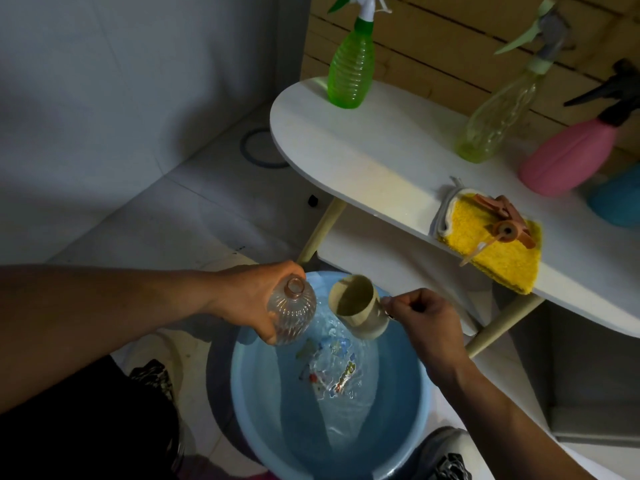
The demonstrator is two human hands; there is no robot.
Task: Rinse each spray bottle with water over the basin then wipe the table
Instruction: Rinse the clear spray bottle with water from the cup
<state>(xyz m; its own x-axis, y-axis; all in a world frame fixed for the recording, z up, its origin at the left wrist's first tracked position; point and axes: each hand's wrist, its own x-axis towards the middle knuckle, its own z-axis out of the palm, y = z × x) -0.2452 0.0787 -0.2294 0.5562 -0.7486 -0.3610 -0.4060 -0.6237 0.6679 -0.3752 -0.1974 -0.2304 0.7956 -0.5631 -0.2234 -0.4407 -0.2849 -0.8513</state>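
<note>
Four spray bottles stand on the white worktop (374,147) as we count them: a bright green one (349,69) at the far left, a clear yellowish one (498,123), a pink one with a black trigger (571,154), and a blue one (616,199) cut off at the right edge. We count a fifth, a clear ribbed bottle (292,311) with its spray head off, held over the blue basin (408,424) on the floor. One yellow cloth (498,247) lies folded at the near edge of the worktop, and one orange-brown spray head (505,226) with its tube rests on top of it. We see our left hand (252,299) reaching in from the left, fingers curled round the shoulder of the clear bottle, whose open neck points up toward us. Our right hand (426,317) pinches the handle of a single cream cup (360,311), tipped with its mouth toward the bottle, just beside it. Water stands in the basin, rippled over a coloured picture on its bottom.
</note>
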